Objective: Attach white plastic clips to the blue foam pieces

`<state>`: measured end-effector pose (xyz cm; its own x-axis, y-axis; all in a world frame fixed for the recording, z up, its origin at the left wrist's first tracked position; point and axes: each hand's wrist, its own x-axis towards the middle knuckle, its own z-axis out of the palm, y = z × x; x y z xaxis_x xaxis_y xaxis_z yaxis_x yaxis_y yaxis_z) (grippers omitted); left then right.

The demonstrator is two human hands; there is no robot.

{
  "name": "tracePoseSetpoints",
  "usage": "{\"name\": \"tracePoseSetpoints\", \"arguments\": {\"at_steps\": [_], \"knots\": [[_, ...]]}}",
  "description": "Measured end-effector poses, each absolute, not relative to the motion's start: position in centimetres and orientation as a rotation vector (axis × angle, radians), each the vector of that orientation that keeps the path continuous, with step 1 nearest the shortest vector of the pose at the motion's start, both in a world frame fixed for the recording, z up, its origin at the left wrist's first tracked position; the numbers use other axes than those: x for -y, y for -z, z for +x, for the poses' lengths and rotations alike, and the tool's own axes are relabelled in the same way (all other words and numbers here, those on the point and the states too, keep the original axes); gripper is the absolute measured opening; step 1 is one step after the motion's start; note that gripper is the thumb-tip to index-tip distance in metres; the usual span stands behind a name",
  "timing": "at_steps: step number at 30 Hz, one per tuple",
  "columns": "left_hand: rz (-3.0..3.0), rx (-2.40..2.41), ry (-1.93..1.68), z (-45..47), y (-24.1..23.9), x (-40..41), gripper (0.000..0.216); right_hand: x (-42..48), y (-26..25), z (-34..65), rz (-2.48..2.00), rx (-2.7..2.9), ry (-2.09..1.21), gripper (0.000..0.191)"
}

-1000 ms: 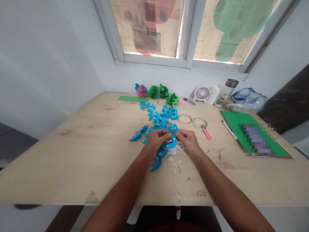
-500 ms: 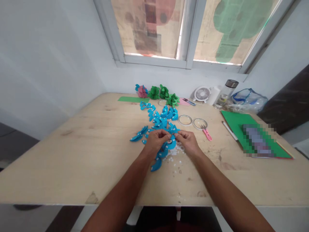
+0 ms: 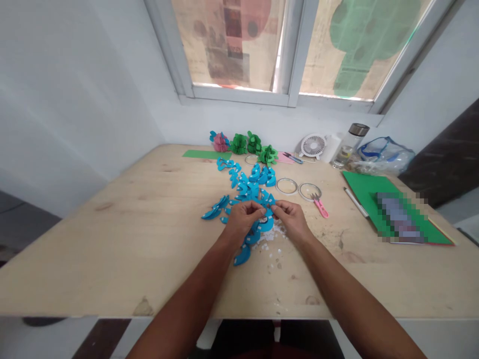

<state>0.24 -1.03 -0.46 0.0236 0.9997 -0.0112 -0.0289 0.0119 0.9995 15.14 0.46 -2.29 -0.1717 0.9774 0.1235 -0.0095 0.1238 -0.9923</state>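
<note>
Both hands meet over a spread of folded blue paper pieces that carry small white tabs. My left hand pinches the left side of a curved blue paper piece, thumb against fingertips. On its other side, my right hand is closed, with thumb and forefinger at the paper's edge. The fingers partly cover the piece. More blue pieces lie just below the hands and in a fanned stack to the left. Small white scraps are scattered beneath my right hand.
Two tape rolls and pink-handled snips lie right of the paper. Green paper balls, a small fan and a glass bottle stand along the wall. Green sheets and a white pen are at right.
Both hands stay in nearly the same place, still pinching the blue paper. The fingertips have shifted only slightly; nothing else on the table has moved.
</note>
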Motion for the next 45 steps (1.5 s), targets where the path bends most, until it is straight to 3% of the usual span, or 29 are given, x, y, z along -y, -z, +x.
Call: {"name": "tracePoseSetpoints", "arguments": {"at_steps": [6, 12, 18, 34, 45], "knots": [[1.343, -1.289, -1.224, 0.3, 0.7, 0.9, 0.013, -0.7, 2.8, 15.2, -1.044, 1.371, -1.237, 0.031], [1.9, -1.446, -1.556, 0.4, 0.3, 1.6, 0.011, -0.6, 2.9, 15.1, -1.095, 1.422, -1.214, 0.033], [2.282, -1.43, -1.564, 0.4, 1.1, 1.3, 0.012, -0.3, 2.8, 15.1, -1.099, 1.49, -1.193, 0.037], [2.451, -1.477, -1.384, -0.1, 1.3, 0.8, 0.022, 0.1, 1.7, 15.1, -1.081, 1.741, -0.944, 0.036], [2.35, -1.469, -1.387, -0.1, 1.2, 0.9, 0.021, 0.3, 1.5, 14.9, -1.042, 1.702, -1.041, 0.038]]}}
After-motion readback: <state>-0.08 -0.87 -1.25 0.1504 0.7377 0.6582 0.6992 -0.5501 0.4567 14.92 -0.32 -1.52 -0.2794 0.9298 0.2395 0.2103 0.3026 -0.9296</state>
